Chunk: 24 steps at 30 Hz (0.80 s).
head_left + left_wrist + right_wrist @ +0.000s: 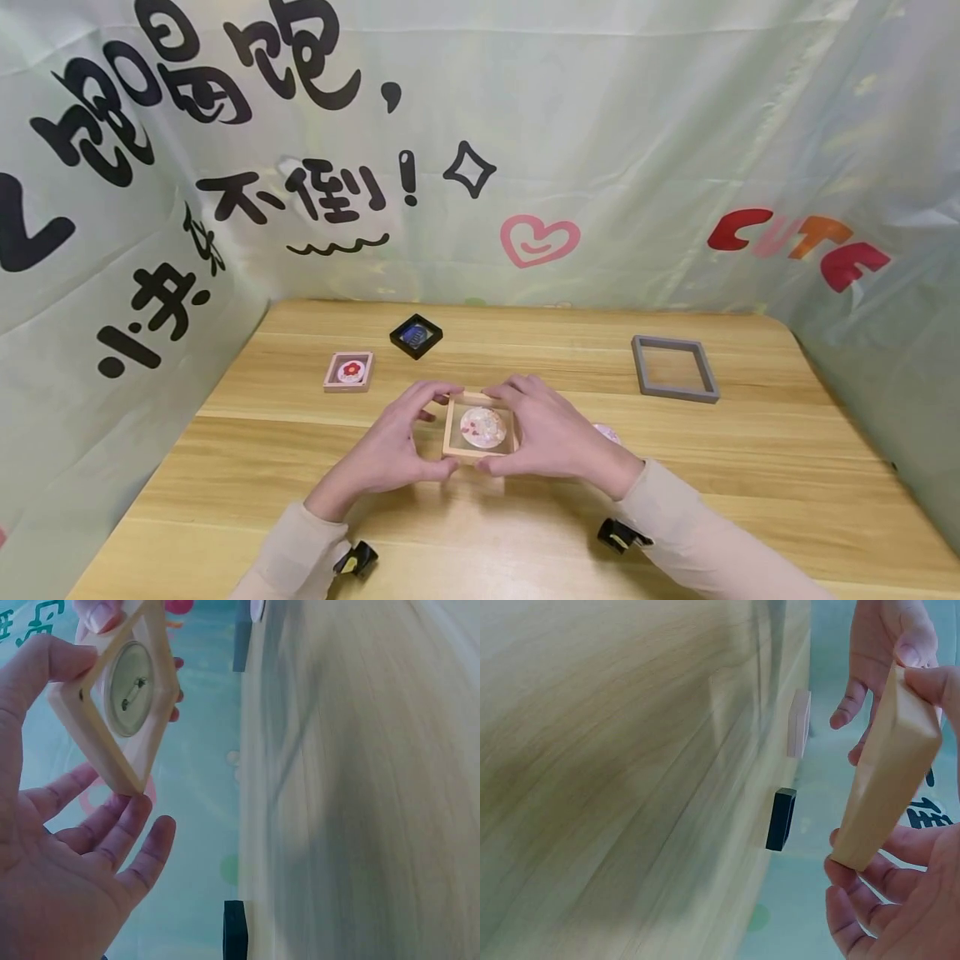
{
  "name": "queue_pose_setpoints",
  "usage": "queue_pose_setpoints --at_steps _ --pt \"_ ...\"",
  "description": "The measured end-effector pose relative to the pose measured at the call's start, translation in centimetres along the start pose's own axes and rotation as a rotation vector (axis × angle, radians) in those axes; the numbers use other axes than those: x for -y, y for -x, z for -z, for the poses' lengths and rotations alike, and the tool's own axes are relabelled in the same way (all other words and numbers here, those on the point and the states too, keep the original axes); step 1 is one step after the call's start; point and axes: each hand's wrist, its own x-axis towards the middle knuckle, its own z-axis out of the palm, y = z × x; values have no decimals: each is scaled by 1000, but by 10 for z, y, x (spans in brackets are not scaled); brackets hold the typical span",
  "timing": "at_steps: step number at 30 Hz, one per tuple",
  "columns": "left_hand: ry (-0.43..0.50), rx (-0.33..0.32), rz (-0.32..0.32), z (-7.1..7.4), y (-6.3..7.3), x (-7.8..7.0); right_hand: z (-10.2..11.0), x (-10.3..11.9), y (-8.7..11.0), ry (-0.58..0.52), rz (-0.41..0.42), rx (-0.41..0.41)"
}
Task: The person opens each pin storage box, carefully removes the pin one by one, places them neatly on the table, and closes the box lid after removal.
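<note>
Between both hands, above the table, is a light wood-coloured display frame [467,453] with a clear pane. A round pinkish badge [483,427] sits at the middle of the pane. Thumb and fingers of the left hand [390,442] pinch the frame's left side at its near and far edges. On the other side, the right hand [551,429] grips it the same way. In the left wrist view the badge's pale back [131,690] shows a pin clasp. The right wrist view catches the frame's plain outer edge [891,772], tilted.
Back left on the wooden table [765,467] lie a pink frame [348,387] with a red-flower badge [351,372] and a black frame [427,349]. A larger grey frame [678,393] lies at the right. Another round badge [609,432] is partly hidden behind the right wrist.
</note>
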Motion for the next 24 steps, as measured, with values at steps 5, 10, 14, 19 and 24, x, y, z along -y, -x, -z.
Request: queue_pose_setpoints --at_steps 5,10,14,19,24 --pt "45 -10 -2 0 -2 -2 2 -1 3 4 -5 -37" --pt "67 -17 11 -1 -3 -3 7 0 7 -13 -6 -64" --pt "90 -14 38 -2 -5 -4 10 -1 9 -19 1 -87" --pt "109 -5 71 -4 -7 -6 12 -1 11 -15 8 -102" --pt "114 8 85 -6 -8 -6 12 -2 11 -10 8 -105"
